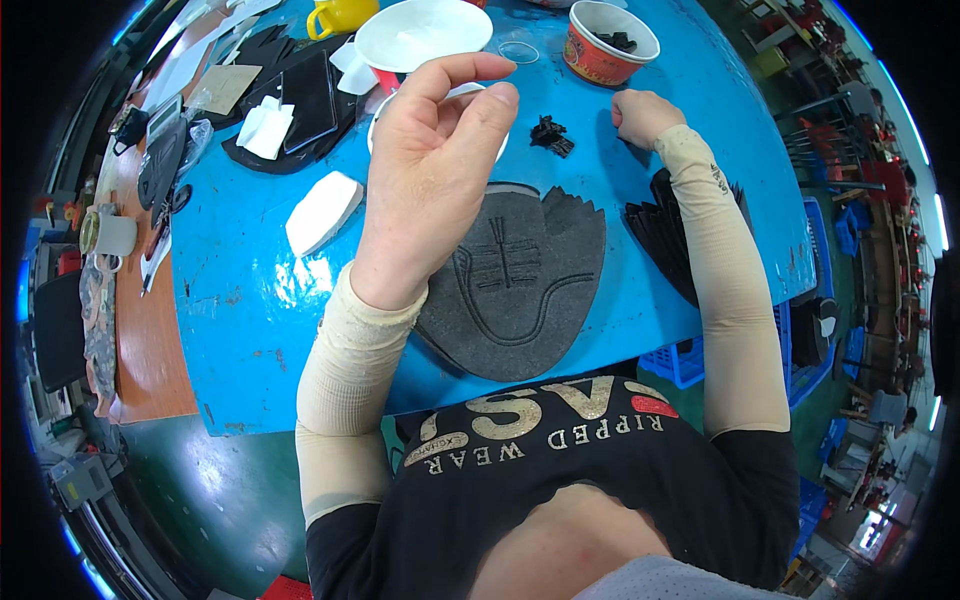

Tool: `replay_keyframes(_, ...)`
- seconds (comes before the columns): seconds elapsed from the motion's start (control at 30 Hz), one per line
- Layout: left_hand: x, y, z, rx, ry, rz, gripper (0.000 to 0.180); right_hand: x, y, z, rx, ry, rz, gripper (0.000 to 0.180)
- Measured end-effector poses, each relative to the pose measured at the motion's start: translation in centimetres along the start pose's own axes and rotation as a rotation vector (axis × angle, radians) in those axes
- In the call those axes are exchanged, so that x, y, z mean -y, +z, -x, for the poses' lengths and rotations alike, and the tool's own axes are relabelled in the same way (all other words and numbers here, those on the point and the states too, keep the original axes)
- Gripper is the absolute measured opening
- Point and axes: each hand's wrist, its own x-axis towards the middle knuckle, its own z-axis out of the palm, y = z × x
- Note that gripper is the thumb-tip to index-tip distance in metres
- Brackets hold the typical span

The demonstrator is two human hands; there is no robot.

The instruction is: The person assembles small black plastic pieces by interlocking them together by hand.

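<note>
My left hand (432, 165) is raised over the table, thumb and index finger curved toward each other with a gap between the tips. Nothing shows in that gap. Below it lies a dark grey shoe-upper-like piece (520, 330) with raised lines and a jagged edge at upper right, partly covered by my left hand. My right hand (648, 118) rests near the far right of the table with its fingers curled closed; whatever they hold, if anything, is hidden. Between the hands sits a small heap of black pieces (550, 137). A printed paper bowl (590, 62) with similar black pieces stands beyond my right hand.
A stack of black sheets (662, 235) lies partly under my right forearm. White bowls (424, 38) stand behind my left hand, beside a yellow cup (343, 14). A white block (324, 213) sits to the left, with scissors (180, 198) and black pieces farther out. Blue crates (680, 362) stand below the table's right edge.
</note>
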Motion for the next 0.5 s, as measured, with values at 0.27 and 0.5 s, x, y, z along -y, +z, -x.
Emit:
replay_keyframes(0.27, -0.1, -0.2, 0.0, 0.008, 0.028, -0.004, 0.022, 1.3, 0.3, 0.9, 0.017, -0.082, 0.035, 0.015)
replay_keyframes(0.5, 0.1, -0.5, 0.0, 0.002, 0.079, -0.044, 0.022, 2.5, -0.4, 1.8, 0.027, -0.106, 0.12, 0.021)
